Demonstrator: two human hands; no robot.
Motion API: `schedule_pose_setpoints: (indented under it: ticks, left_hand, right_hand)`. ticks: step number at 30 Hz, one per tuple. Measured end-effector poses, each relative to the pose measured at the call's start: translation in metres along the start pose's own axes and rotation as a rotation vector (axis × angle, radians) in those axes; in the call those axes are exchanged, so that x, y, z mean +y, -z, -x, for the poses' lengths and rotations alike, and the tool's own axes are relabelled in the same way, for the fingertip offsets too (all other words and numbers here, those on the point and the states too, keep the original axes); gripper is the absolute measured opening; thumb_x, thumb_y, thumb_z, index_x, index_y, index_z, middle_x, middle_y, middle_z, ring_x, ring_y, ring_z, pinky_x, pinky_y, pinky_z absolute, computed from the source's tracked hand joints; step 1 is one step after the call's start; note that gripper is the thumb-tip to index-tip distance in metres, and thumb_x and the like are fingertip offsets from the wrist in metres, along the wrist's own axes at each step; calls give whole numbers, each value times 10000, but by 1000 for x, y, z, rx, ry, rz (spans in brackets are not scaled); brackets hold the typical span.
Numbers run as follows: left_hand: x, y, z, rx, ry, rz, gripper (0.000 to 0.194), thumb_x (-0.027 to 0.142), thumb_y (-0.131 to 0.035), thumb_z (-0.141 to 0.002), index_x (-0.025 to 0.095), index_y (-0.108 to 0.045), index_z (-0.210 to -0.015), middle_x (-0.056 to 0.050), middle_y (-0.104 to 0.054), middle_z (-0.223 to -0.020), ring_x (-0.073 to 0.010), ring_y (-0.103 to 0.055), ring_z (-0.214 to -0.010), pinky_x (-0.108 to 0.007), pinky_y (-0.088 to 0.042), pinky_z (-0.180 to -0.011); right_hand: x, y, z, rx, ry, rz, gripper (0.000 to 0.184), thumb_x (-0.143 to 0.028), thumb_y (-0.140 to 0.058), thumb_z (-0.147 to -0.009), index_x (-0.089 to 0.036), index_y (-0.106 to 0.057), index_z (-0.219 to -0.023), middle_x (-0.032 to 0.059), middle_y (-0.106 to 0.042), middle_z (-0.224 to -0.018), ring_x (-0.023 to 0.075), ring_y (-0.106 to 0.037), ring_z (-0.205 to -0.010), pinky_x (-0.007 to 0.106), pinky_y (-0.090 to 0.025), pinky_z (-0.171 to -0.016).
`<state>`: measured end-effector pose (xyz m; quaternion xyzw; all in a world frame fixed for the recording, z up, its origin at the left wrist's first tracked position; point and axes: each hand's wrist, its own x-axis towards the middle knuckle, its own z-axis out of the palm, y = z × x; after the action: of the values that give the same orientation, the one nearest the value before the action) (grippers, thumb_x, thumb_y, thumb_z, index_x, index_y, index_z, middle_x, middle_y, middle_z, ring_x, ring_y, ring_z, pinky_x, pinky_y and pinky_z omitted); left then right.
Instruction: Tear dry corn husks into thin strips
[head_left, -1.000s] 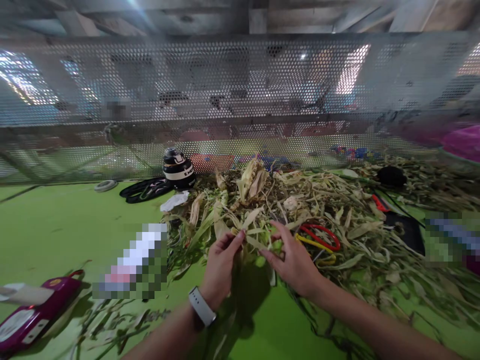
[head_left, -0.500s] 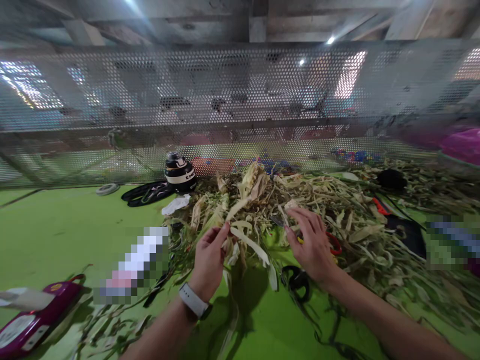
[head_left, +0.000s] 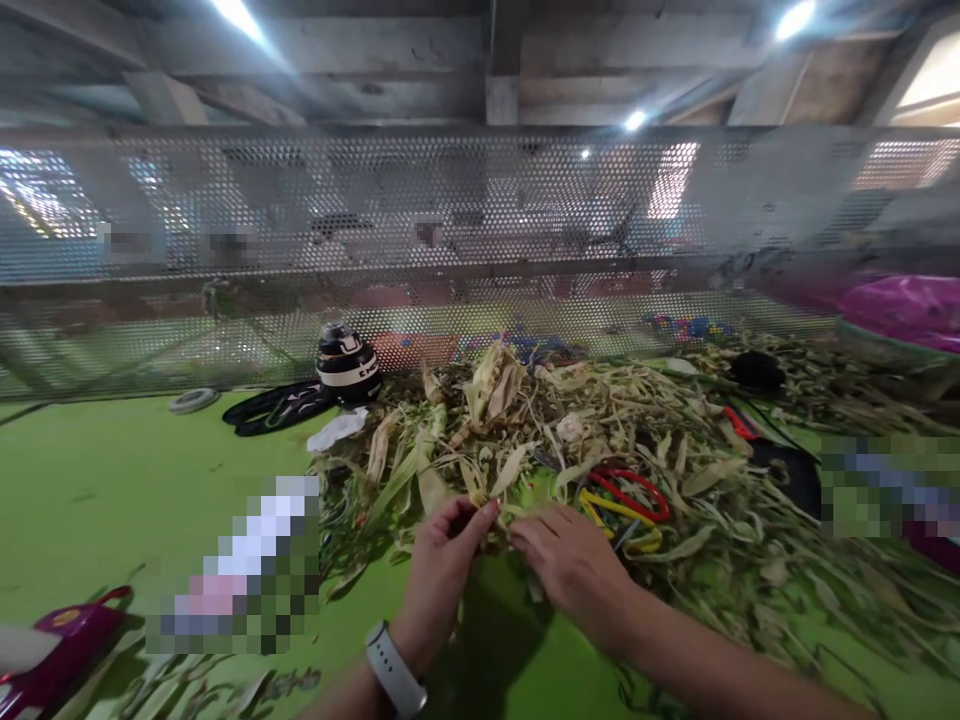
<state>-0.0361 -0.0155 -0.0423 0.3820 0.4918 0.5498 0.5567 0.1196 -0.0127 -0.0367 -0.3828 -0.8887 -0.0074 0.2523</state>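
My left hand (head_left: 446, 555) pinches a strip of pale dried corn husk (head_left: 504, 513) between thumb and forefinger. Close beside it, my right hand (head_left: 574, 565) has its fingers drawn together at the same husk, though its thumb is mostly hidden. Both hands are just above the green surface, in front of a pile of dried corn husks (head_left: 622, 400). Red-handled scissors (head_left: 637, 490) and yellow-handled scissors (head_left: 596, 510) lie right behind my right hand. A bundled tuft of husk (head_left: 495, 385) stands up from the pile.
At the back left stand a black bottle (head_left: 347, 370), a black strap (head_left: 277, 405), a roll of tape (head_left: 193, 400) and white tissue (head_left: 337, 428). A purple device (head_left: 71, 640) lies at front left. Perforated metal panel (head_left: 420, 230) closes off the back.
My hands have come together, the right one moving left and down to the husk beside the left. The red and yellow scissors handles are now uncovered. The view has tilted up slightly.
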Motion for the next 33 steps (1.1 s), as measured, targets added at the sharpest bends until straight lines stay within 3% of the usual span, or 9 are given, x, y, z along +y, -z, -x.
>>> schedule_pose_setpoints:
  ticks: [4,8,11,15,22,25,27,30,33]
  left_hand:
    - [9,0,0,-36,-25,-106,287,401,-711,-603,135,-609,-633,43,-473,-511,-61,-366,-453,-169,-298,-427]
    - [19,-1,5,-152,-34,-126,288,407,-715,-595,137,-646,-667,31,-492,-527,-66,-370,-457,-175,-288,-427]
    - [23,0,7,-281,-22,-133,262,391,-697,-631,138,-636,-655,36,-464,-521,-57,-347,-455,-172,-264,-427]
    - [24,2,9,-384,-5,-143,242,371,-686,-653,139,-617,-648,47,-444,-511,-46,-322,-446,-173,-231,-422]
    - [17,-3,11,-346,-93,-82,196,303,-709,-642,151,-632,-739,7,-589,-705,-89,-491,-632,-187,-386,-602]
    - [15,-5,11,-298,-111,-94,202,312,-714,-632,148,-630,-714,8,-597,-675,-92,-495,-613,-182,-375,-566]
    - [15,-5,9,-255,-96,-84,213,322,-716,-629,146,-626,-710,10,-599,-657,-78,-477,-565,-171,-353,-517]
    - [15,-2,5,-209,-18,-10,249,342,-716,-622,140,-625,-734,-3,-617,-658,-81,-492,-532,-176,-359,-482]
    - [14,3,-1,-141,47,69,283,337,-739,-585,126,-629,-737,-8,-611,-615,-96,-520,-517,-187,-371,-466]
  right_hand:
    - [-1,12,-2,38,123,93,135,-109,-489,-821,-182,-581,-888,72,-600,-887,200,-512,-818,321,-418,-694]
    - [3,25,-8,184,83,-83,116,-193,-444,-871,-179,-557,-894,90,-577,-1035,204,-487,-988,355,-397,-847]
    - [8,30,-12,213,-42,-263,126,-216,-414,-886,-182,-529,-847,66,-598,-904,173,-530,-876,309,-420,-779]
    - [11,28,-13,160,-221,-440,132,-264,-421,-880,-185,-506,-817,0,-576,-726,126,-532,-664,227,-401,-614]
    - [6,18,-11,221,-291,-560,124,-277,-454,-856,-175,-498,-803,-8,-565,-710,116,-530,-660,218,-395,-616]
    - [6,14,-11,208,-328,-672,119,-279,-462,-848,-174,-494,-800,-4,-569,-726,114,-542,-667,218,-415,-611]
    - [7,13,-13,187,-405,-777,133,-311,-477,-837,-180,-481,-857,-19,-551,-688,98,-523,-571,206,-416,-531]
    - [10,18,-16,136,-529,-940,348,-361,-540,-790,-186,-416,-1064,-60,-505,-603,70,-436,-401,189,-379,-390]
    - [9,29,-18,102,-536,-1088,530,-352,-562,-778,-180,-334,-1225,-47,-543,-612,87,-484,-424,212,-435,-423]
